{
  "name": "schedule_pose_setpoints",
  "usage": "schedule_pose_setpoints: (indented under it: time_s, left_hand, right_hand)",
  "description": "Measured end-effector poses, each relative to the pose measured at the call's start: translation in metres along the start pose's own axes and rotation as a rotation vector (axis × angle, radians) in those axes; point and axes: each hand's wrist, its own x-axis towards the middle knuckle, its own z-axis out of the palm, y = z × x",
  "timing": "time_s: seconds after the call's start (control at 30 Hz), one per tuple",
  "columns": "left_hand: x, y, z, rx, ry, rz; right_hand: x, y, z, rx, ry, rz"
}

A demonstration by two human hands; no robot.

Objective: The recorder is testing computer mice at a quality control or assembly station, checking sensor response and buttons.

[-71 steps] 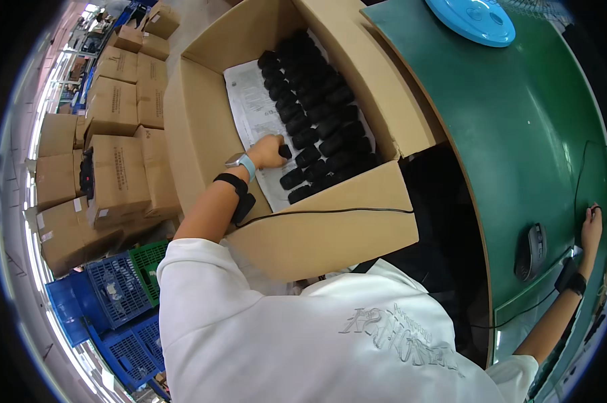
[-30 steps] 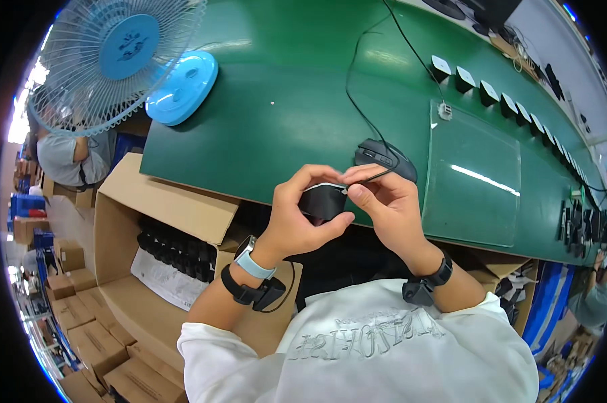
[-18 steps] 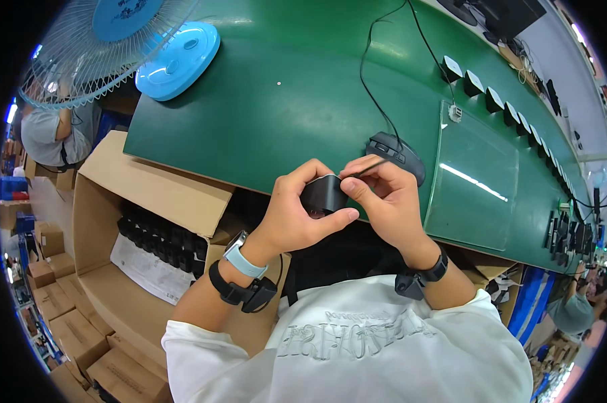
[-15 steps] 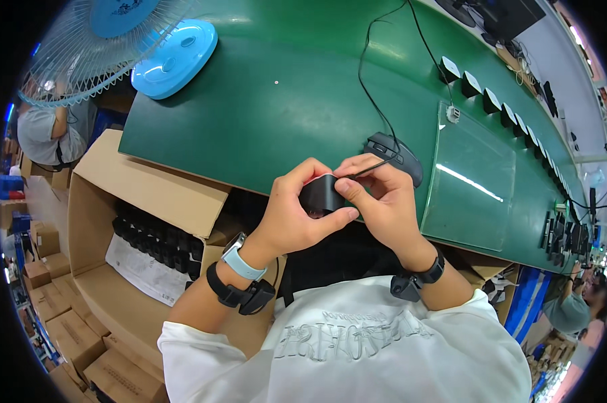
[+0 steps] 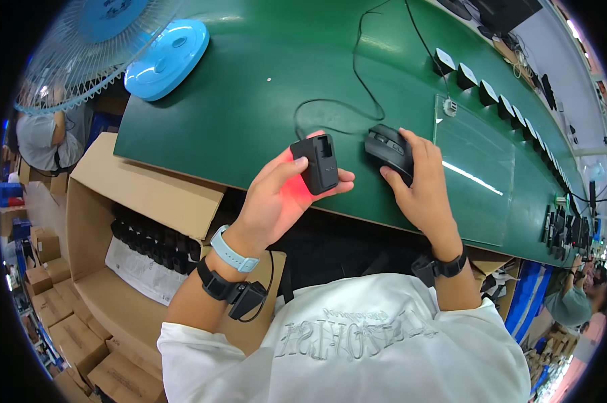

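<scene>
My left hand [image 5: 276, 195] holds a small black rectangular device [image 5: 319, 163] up over the near edge of the green table [image 5: 249, 94]; a red glow falls on my palm beneath it. My right hand [image 5: 421, 185] rests on a black wired computer mouse [image 5: 387, 149] lying on the table just right of the device. The mouse's black cable [image 5: 357, 80] loops away across the table toward the back.
An open cardboard box [image 5: 125, 235] at my lower left holds rows of black parts and a paper sheet. A blue fan [image 5: 108, 47] stands at the table's left end. A clear plastic sheet [image 5: 474, 174] lies right of the mouse. Small black items line the far edge. Other people sit at both sides.
My hands have parted: the right hand let go of the black device and moved right onto the mouse. The left hand now holds the device alone, turned face up.
</scene>
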Motion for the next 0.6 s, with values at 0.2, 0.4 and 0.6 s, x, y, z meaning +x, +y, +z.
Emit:
schedule_pose_setpoints:
  time_s: [0.2,0.4,0.6]
  left_hand:
    - [-0.004,-0.007,0.009,0.452,0.151,0.077]
    - [-0.007,-0.012,0.007,0.432,0.148,0.143]
    - [-0.005,-0.007,-0.001,0.305,0.055,0.12]
  right_hand:
    - [-0.008,-0.042,0.016,1.515,-0.1,0.452]
    - [-0.004,-0.069,0.032,1.593,-0.088,0.296]
    - [-0.008,-0.072,0.029,1.217,-0.018,-0.031]
